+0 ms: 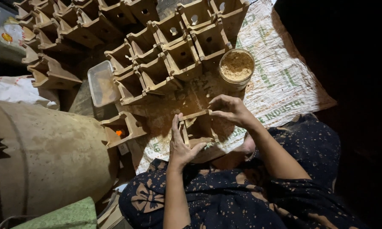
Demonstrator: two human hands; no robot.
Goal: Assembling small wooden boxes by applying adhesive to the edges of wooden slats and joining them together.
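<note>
On the printed sack point(280, 80) by the person's lap sits a clay box point(198, 128); left hand point(180, 146) lies flat against its left wall, fingers straight, thumb hooked under the near edge. Right hand point(231, 111) curls over the far right rim, fingertips pinching it. Beyond: a jar point(236, 67) of tan powder, rows of clay boxes point(165, 59), a clear tub point(101, 82), big drum point(42, 157) at left.

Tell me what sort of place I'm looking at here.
Probably a small craft workshop, worked on the floor: rows of clay boxes on a woven sack, a tub of powder, and both hands shaping another box.
</note>
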